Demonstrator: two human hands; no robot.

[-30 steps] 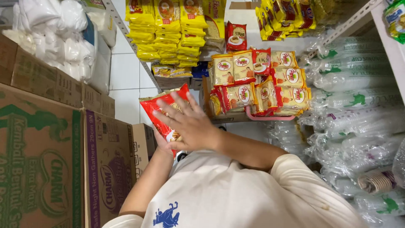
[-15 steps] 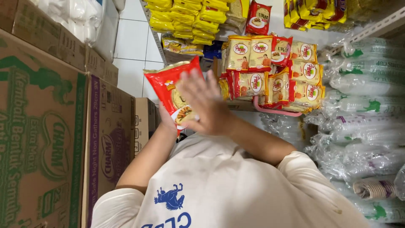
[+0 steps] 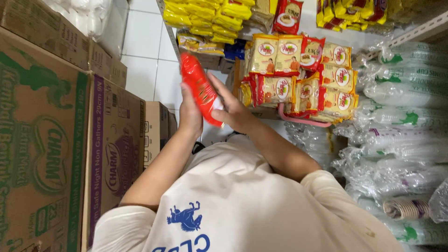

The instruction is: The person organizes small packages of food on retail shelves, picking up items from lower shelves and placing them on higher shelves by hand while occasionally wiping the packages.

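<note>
Both hands hold one red packet (image 3: pixel 200 91) at the centre of the view, above the person's white shirt (image 3: pixel 242 205). The packet stands edge-on to the camera, long axis running from upper left to lower right, with a white patch at its lower end.

Left hand (image 3: pixel 190 112): fingers (image 3: pixel 186 95) pressed together and curled round the left side of the packet; the palm lies against it.

Right hand (image 3: pixel 233 109): fingers (image 3: pixel 219 86) slightly spread and laid along the right side of the packet, thumb near its lower end. The packet is clamped between the two hands (no gap shows on either side).

Surroundings:
- Left: stacked cardboard boxes. The nearest box (image 3: pixel 42 140) carries green print; the next box (image 3: pixel 116 149) carries purple print and an oval logo. A smaller plain box (image 3: pixel 156 123) stands beyond them.
- Far centre: yellow packets (image 3: pixel 200 14) stacked in rows.
- Right of the hands: cream-and-red noodle packets (image 3: pixel 298 70) in overlapping rows, each with a round red label; a pink basket rim (image 3: pixel 298 119) shows below them.
- Far right: clear plastic sleeves of cups (image 3: pixel 406 116) with green marks, lying in layers.
- Far left: white tiled floor (image 3: pixel 149 51).
</note>
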